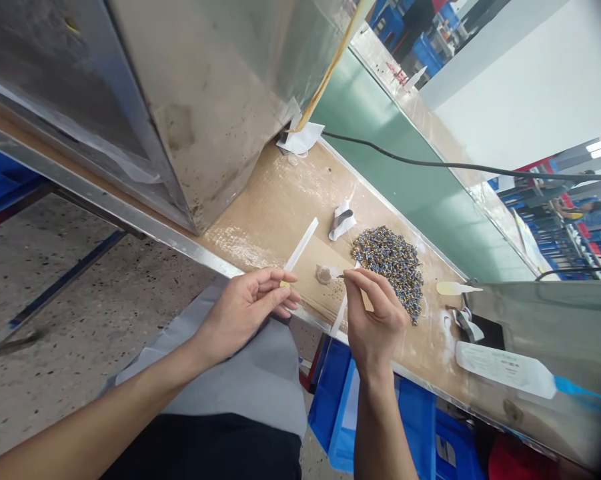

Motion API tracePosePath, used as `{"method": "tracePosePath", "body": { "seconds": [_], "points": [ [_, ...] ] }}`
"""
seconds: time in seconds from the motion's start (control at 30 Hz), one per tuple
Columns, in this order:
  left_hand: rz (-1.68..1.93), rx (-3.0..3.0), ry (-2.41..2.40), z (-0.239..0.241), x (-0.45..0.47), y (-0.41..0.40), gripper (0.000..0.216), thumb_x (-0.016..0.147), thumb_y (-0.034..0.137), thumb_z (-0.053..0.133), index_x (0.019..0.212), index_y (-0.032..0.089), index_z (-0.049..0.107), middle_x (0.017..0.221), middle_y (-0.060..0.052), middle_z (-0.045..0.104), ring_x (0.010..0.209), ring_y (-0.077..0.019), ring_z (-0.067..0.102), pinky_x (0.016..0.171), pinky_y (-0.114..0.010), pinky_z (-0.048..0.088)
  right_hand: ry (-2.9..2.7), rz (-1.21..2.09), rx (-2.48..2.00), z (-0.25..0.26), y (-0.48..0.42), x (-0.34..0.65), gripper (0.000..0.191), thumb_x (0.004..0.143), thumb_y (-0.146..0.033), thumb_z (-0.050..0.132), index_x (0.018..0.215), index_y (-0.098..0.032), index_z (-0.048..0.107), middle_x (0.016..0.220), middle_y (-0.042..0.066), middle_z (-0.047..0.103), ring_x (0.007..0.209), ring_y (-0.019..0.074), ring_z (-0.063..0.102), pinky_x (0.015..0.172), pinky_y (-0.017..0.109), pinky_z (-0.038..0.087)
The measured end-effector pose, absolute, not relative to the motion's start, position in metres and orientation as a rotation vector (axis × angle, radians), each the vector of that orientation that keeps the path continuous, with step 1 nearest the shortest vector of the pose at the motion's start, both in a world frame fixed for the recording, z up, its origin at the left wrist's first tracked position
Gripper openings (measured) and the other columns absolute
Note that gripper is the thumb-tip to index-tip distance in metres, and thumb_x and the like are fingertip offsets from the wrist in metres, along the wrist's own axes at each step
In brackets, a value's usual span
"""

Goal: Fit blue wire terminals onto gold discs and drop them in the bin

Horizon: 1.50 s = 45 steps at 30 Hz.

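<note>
My left hand (pixel 253 305) hovers at the near edge of a brown workbench (pixel 270 207), fingers curled, pinching a tiny yellowish piece (pixel 285 285) between thumb and fingertips. My right hand (pixel 375 313) is closed in a pinch on a thin dark tool, perhaps tweezers (pixel 341 275), whose tip points at a small round clear dish (pixel 324 274). Just right of that hand lies a heap of several small blue-grey parts (pixel 393 261). A white strip (pixel 301 244) lies on the bench between the hands.
A large metal housing (pixel 190 100) stands at the bench's left. A green conveyor belt (pixel 405 167) runs behind, crossed by a black cable (pixel 430 162). A white squeeze bottle with blue tip (pixel 510 369), crumpled white tape (pixel 341 221) and blue bins (pixel 345 407) below are nearby.
</note>
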<state>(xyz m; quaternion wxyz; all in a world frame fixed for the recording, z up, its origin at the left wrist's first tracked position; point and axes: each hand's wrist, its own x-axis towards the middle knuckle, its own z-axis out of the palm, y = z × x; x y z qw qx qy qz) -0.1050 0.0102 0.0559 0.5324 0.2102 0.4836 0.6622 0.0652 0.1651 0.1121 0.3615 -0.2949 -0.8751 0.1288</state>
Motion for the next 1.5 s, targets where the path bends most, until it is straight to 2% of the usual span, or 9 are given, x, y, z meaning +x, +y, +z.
{"method": "tracePosePath", "body": {
  "seconds": [0.47, 0.77, 1.13, 1.23, 1.37, 1.5],
  "points": [
    [1.583, 0.497, 1.146, 0.053, -0.103, 0.01, 0.03, 0.11, 0.034, 0.075, 0.136, 0.019, 0.075, 0.112, -0.008, 0.087, 0.107, -0.024, 0.084, 0.091, -0.037, 0.073, -2.363, 0.28, -0.783, 0.117, 0.165, 0.065, 0.019, 0.108, -0.015, 0.071, 0.111, -0.027, 0.086, 0.112, 0.002, 0.084, 0.105, 0.0178, 0.081, 0.095, 0.03, 0.063],
    [1.572, 0.496, 1.158, 0.053, -0.104, 0.01, 0.031, 0.111, 0.036, 0.073, 0.137, 0.02, 0.075, 0.114, -0.008, 0.086, 0.109, -0.0244, 0.083, 0.094, -0.039, 0.072, -2.273, 0.257, -0.771, 0.117, 0.17, 0.064, 0.019, 0.107, -0.017, 0.071, 0.111, -0.027, 0.086, 0.112, 0.004, 0.084, 0.104, 0.02, 0.081, 0.098, 0.038, 0.066],
    [1.539, 0.509, 1.198, 0.058, -0.105, 0.009, 0.032, 0.111, 0.036, 0.073, 0.138, 0.019, 0.076, 0.115, -0.009, 0.086, 0.103, -0.0234, 0.084, 0.095, -0.039, 0.072, -2.264, 0.237, -0.803, 0.112, 0.176, 0.062, 0.017, 0.109, -0.02, 0.071, 0.11, -0.026, 0.087, 0.112, 0.004, 0.084, 0.103, 0.0201, 0.081, 0.095, 0.037, 0.066],
    [1.499, 0.531, 1.233, 0.066, -0.103, 0.007, 0.032, 0.11, 0.036, 0.074, 0.138, 0.02, 0.077, 0.115, -0.008, 0.087, 0.098, -0.0216, 0.084, 0.092, -0.036, 0.071, -2.167, 0.289, -0.791, 0.119, 0.166, 0.066, 0.015, 0.106, -0.018, 0.076, 0.109, -0.027, 0.087, 0.11, 0.004, 0.084, 0.101, 0.021, 0.081, 0.095, 0.04, 0.067],
    [1.445, 0.596, 1.229, 0.081, -0.095, 0.005, 0.03, 0.112, 0.038, 0.072, 0.138, 0.025, 0.077, 0.116, -0.005, 0.088, 0.101, -0.0214, 0.085, 0.095, -0.034, 0.07, -2.023, 0.493, -0.854, 0.127, 0.135, 0.074, 0.016, 0.1, -0.016, 0.084, 0.108, -0.029, 0.088, 0.11, 0.003, 0.084, 0.102, 0.0223, 0.081, 0.089, 0.038, 0.067],
    [1.405, 0.654, 1.24, 0.095, -0.086, 0.005, 0.026, 0.112, 0.039, 0.071, 0.134, 0.029, 0.079, 0.11, -0.002, 0.09, 0.106, -0.0239, 0.087, 0.096, -0.035, 0.069, -1.99, 0.725, -0.784, 0.123, 0.108, 0.078, 0.023, 0.101, -0.01, 0.081, 0.111, -0.03, 0.086, 0.116, 0.004, 0.084, 0.107, 0.0228, 0.083, 0.093, 0.039, 0.07]
  ]
}}
